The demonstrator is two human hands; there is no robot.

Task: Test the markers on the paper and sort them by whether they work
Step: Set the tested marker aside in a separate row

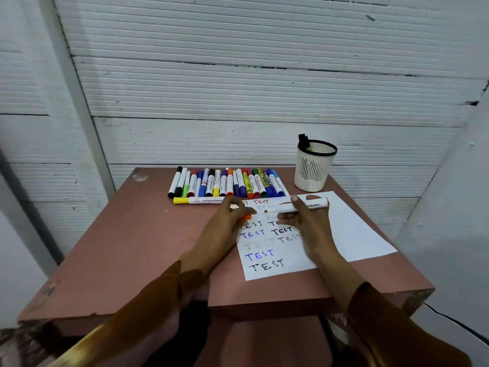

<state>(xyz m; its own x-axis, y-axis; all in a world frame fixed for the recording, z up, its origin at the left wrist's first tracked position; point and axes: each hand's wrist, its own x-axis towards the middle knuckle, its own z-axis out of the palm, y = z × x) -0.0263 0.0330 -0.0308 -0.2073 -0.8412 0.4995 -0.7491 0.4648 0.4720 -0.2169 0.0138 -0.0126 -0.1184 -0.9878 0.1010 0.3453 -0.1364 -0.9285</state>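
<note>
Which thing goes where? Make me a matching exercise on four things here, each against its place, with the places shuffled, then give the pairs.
Things:
1. orange marker
2. orange cap
3. yellow-capped marker
4. mesh cup

Places:
A. standing at the far right corner of the table
B. lying crosswise in front of the marker row
C. held in the right hand over the paper
D. pinched in the left hand

Pairs: 1-C, 2-D, 3-B, 4-A

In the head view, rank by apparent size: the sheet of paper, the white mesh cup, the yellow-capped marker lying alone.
1. Sheet of paper, clearly largest.
2. White mesh cup.
3. Yellow-capped marker, long but far slimmer; its right end is hidden by the left hand.
</note>
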